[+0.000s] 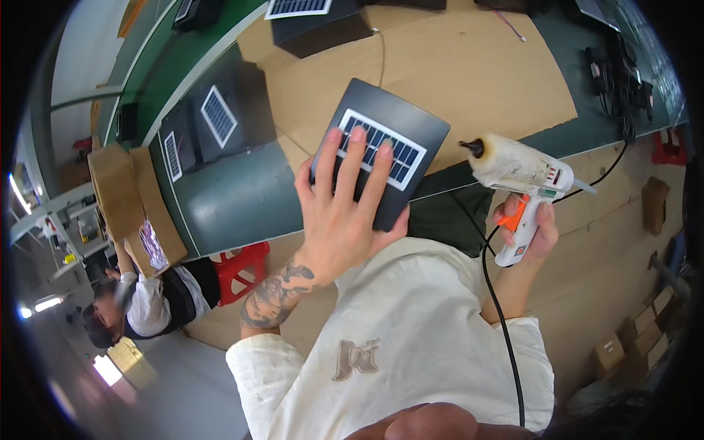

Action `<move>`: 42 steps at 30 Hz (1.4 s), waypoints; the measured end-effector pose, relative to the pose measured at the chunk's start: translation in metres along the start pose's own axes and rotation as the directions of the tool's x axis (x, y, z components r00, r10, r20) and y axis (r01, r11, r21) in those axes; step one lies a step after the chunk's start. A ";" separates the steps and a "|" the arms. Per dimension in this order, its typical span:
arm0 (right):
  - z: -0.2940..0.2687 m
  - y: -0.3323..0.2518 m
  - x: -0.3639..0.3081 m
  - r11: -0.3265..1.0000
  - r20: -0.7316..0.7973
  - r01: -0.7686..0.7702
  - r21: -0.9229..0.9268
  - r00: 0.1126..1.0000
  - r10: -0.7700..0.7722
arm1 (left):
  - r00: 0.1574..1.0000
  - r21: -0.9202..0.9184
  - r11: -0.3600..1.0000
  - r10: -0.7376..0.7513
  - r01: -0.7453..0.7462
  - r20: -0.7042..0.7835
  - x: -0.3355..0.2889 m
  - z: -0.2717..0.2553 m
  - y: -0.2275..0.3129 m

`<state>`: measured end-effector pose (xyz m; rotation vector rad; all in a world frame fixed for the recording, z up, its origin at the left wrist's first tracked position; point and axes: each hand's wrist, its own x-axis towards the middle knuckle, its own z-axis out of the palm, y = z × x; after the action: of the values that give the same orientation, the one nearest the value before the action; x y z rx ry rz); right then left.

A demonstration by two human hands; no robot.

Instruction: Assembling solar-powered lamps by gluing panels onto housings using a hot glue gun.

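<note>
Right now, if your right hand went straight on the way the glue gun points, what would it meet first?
Probably the black box under the left hand: the nozzle of the glue gun in the right hand points toward it. Depth is unclear, so it may pass above.

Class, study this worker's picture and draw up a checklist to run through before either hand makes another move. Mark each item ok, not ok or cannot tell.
1. Glue gun held by its handle in the right hand: ok.
2. Glue stick fitted: ok, a pale end sticks out at the rear.
3. Nozzle apart from the left hand: ok, a gap shows between them.
4. Solar panel on the dark case free of fingers: not ok, left fingertips lie across it.
5. Black cord away from the body: not ok, it passes in front of the pale shirt.
6. Nozzle hot: cannot tell.
</note>
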<state>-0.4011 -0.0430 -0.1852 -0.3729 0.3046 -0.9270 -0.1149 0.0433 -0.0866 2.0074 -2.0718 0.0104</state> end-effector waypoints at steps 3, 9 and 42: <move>-0.012 0.018 0.004 0.952 0.092 0.084 0.296 0.989 -0.116 | 0.996 -0.064 0.998 0.019 -0.025 -0.085 0.002 0.002 -0.011; -0.003 0.033 0.011 0.848 0.058 0.027 0.529 0.996 -0.068 | 0.793 -0.966 -0.257 -0.584 0.019 0.171 -0.016 -0.009 -0.067; 0.081 0.086 0.021 0.993 -0.013 -0.103 0.050 0.995 0.103 | 0.800 -0.505 -0.846 -0.418 -0.170 0.430 -0.002 0.025 -0.044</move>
<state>-0.2945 0.0017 -0.1522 -0.3019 0.3117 -0.8351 -0.0758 0.0384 -0.1186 0.5025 0.0945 -1.2535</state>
